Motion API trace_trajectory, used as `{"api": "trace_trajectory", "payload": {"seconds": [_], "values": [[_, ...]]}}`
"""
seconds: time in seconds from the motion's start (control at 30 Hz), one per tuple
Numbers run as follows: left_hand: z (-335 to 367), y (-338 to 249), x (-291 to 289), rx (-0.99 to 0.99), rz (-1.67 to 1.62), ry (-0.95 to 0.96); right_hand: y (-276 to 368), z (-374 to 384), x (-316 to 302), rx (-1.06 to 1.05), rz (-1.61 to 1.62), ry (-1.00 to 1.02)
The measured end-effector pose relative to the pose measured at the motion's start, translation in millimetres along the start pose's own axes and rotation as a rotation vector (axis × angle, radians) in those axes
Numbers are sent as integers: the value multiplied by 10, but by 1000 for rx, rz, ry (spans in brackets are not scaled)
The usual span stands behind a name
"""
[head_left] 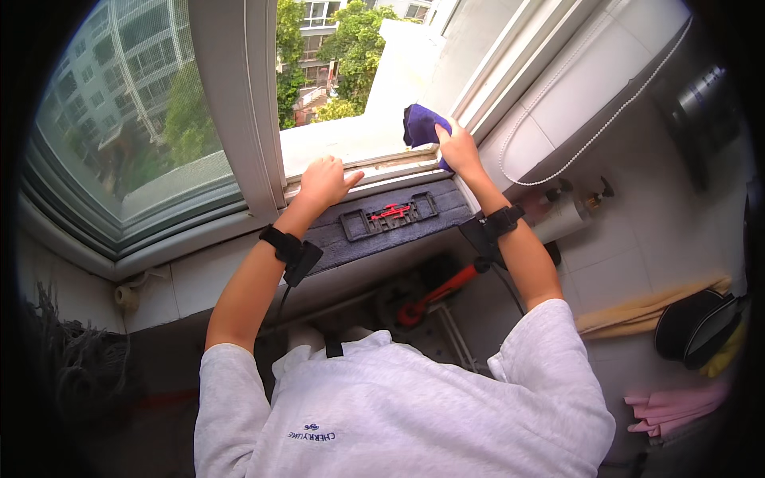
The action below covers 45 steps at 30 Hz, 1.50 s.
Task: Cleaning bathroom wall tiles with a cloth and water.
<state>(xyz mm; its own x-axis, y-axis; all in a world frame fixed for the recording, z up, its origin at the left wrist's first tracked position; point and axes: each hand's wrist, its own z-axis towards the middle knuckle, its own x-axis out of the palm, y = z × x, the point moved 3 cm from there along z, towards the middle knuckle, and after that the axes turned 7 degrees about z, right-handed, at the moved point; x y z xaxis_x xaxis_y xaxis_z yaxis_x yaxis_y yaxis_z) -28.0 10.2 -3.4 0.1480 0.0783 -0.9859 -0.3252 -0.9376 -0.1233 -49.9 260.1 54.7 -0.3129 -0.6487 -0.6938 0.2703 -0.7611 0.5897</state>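
Note:
A purple cloth (pixel 424 126) is bunched in my right hand (pixel 460 150), whose fingers are closed round it. That hand is at the right end of the open window, beside the frame, and a bit of the cloth hangs below the fingers. My left hand (pixel 323 182) rests on the lower window track (pixel 394 169) near the window's left upright. Its thumb sticks out to the right, while its other fingers bend over the track and are partly hidden. Nothing shows in this hand. Both wrists wear black strapped devices.
Below the track, a black plastic tray with red parts (pixel 390 213) lies on the dark grey sill (pixel 335 251). A sliding glass pane (pixel 131 119) covers the left side. A beaded cord (pixel 550 177) hangs at right, near pipe valves (pixel 599 195). Cloths hang at lower right.

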Motion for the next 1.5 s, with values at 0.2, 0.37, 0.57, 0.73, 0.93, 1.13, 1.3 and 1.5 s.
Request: {"api": "trace_trajectory", "payload": {"seconds": [0.2, 0.37, 0.57, 0.73, 0.93, 1.13, 1.3, 1.5], "values": [[-516, -251, -253, 171, -851, -380, 953, -764, 388, 525, 1420, 110], [-788, -233, -290, 16, -1753, -346, 1189, -1073, 537, 572, 1390, 46], [-893, -242, -205, -66, -1862, -332, 1277, -1156, 538, 465, 1283, 98], [-941, -285, -240, -98, -1826, -334, 1257, -1215, 592, 401, 1274, 129], [-1005, -326, -269, -31, -1597, -466, 1267, -1266, 507, 377, 1231, 152], [-1009, -241, -301, -119, -1676, -444, 1314, -1286, 551, 377, 1367, 216], [-974, -148, -212, -155, -1634, -412, 1291, -1334, 614, 439, 1499, 318], [-818, 418, -29, -73, -1318, -356, 861, -892, 275, 396, 1353, 223]]}}
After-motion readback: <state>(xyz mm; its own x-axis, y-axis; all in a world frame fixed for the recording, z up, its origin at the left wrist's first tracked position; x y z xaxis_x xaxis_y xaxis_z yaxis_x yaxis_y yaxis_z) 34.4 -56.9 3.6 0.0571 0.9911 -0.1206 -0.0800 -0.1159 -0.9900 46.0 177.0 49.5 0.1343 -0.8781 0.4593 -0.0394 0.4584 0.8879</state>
